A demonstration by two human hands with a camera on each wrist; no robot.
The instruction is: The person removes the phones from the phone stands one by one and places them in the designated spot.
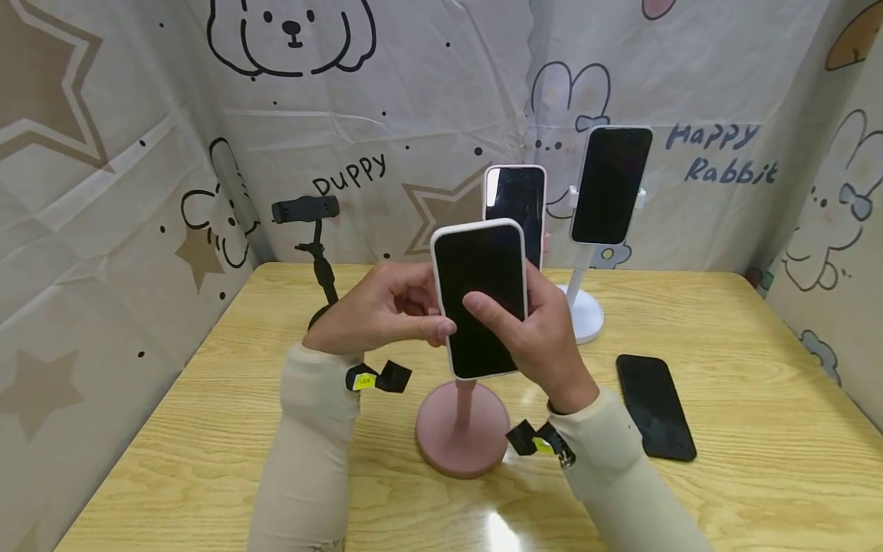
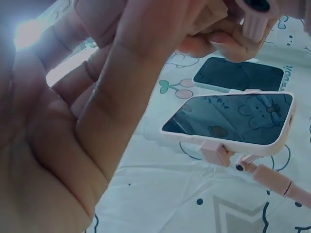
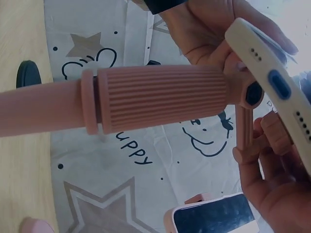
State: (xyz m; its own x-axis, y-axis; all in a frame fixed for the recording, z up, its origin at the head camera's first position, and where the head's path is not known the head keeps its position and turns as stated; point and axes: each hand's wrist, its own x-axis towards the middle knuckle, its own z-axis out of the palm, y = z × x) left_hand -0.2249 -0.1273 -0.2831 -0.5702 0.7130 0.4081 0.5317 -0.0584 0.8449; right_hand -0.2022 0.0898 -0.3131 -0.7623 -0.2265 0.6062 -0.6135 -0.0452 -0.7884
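A white-cased phone (image 1: 479, 337), screen toward me, stands slightly tilted at the head of a pink phone stand (image 1: 464, 433). My right hand (image 1: 552, 337) grips the phone, thumb across the screen and fingers behind its right side. At the opposite edge is my left hand (image 1: 386, 307), its thumb tip by the case and its fingers curled behind. A pink clamp block (image 2: 99, 19) lies among the left fingers in the left wrist view. The ribbed pole (image 3: 165, 97) and the case's bottom edge (image 3: 279, 85) show in the right wrist view. The phone hides much of the clamp.
Behind stand a pink-cased phone (image 1: 516, 192) on a holder and another phone (image 1: 612, 184) on a white stand (image 1: 585, 314). A black stand (image 1: 320, 268) is at the back left. One black phone (image 1: 655, 406) lies on the wooden table (image 1: 759, 368) at right.
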